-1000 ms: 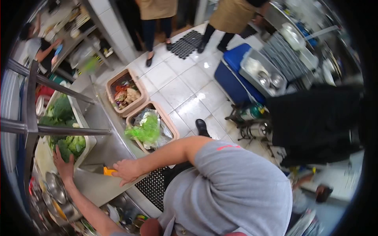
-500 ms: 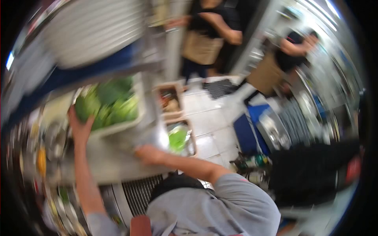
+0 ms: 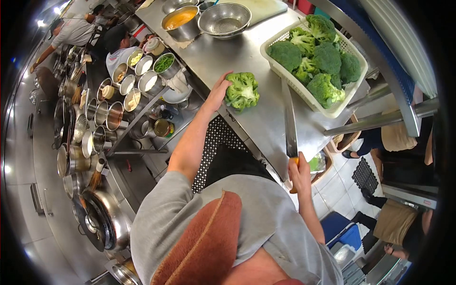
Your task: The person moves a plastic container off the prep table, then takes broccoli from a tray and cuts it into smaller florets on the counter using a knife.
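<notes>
One broccoli head newly out of basket | left fingers half-curled, holding it | right fingers closed round knife

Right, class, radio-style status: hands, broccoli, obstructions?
Left hand against the loose broccoli head, over the counter. Right hand gripping knife, blade apart from that head. Basket by blade tip; contact unclear.

The left hand is holding broccoli; the right hand is gripping a knife.
The broccoli is showing just above centre, while the knife, right of centre, is pointing up toward a white basket at upper right.
</notes>
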Motion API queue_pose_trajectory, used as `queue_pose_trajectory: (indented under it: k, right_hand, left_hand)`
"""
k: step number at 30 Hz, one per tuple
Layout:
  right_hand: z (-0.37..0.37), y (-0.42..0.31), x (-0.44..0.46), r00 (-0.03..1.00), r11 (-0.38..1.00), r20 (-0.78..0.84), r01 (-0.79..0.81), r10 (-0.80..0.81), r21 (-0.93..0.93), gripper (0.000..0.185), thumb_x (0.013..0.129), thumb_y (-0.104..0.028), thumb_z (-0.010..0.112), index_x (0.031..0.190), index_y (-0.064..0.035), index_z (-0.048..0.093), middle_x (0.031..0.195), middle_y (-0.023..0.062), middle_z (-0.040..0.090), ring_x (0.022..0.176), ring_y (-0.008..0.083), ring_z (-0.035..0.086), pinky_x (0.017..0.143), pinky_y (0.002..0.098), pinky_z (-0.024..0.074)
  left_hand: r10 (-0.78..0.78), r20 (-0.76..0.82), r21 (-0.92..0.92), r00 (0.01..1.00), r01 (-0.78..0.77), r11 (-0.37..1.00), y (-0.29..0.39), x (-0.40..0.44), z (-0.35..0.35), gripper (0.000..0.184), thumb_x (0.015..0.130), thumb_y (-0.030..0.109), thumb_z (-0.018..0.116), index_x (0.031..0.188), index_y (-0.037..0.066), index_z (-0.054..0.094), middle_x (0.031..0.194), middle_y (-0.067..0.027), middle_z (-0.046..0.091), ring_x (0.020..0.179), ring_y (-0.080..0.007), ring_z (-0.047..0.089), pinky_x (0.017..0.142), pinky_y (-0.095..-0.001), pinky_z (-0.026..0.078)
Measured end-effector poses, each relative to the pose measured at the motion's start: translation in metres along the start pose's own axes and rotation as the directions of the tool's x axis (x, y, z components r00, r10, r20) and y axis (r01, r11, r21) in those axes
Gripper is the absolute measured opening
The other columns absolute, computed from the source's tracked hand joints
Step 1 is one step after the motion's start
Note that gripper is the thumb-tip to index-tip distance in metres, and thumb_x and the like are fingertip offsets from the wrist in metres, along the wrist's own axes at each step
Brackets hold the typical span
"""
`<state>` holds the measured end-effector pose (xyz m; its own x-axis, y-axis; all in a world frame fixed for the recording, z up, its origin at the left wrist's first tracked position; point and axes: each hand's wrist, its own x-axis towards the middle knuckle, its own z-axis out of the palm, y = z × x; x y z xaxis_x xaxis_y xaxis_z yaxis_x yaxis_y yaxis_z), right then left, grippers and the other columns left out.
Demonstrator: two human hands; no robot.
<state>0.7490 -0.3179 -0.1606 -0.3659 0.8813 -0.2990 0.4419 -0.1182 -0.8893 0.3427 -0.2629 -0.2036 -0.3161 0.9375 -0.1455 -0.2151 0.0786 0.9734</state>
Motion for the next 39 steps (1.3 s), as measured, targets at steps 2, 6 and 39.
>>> queue_pose_trajectory:
  k: [2,6,39]
  right_hand:
    - [0.008,-0.012,0.026,0.998,0.992,-0.002,0.058,-0.059,-0.11,0.024,0.097,-0.019,0.056,0.087,0.0018,0.05,0.058,0.014,0.052,0.049,0.0233,0.048,0.05,0.0384,0.0399]
    - [0.041,-0.052,0.054,0.979,0.975,-0.063,0.184,-0.193,-0.126,0.022,0.096,-0.017,0.056,0.086,0.0012,0.05,0.057,0.0131,0.053,0.049,0.0225,0.051,0.049,0.0377,0.0422]
    - [0.171,-0.138,0.186,0.813,0.832,-0.377,0.22,-0.445,-0.509,0.014,0.098,-0.009,0.053,0.093,0.0005,0.045,0.063,0.027,0.054,0.055,0.0443,0.055,0.049,0.0491,0.0403]
  left_hand:
    - [0.055,-0.011,0.125,0.998,-0.054,0.991,0.015,0.004,0.0,0.059,0.09,0.029,0.056,0.141,0.002,0.047,0.136,-0.0142,0.055,0.126,-0.0261,0.051,0.105,-0.0327,0.041]
    - [0.153,-0.04,0.72,0.987,-0.078,0.69,0.031,0.006,-0.001,0.07,0.085,0.036,0.076,0.136,-0.003,0.049,0.131,-0.0169,0.057,0.117,-0.0208,0.055,0.1,-0.0331,0.044]
    - [0.361,0.347,0.551,0.865,-0.5,0.668,0.021,0.045,-0.078,0.074,0.067,0.019,0.087,0.129,0.004,0.049,0.143,-0.0278,0.04,0.13,-0.0449,0.044,0.108,-0.0461,0.041]
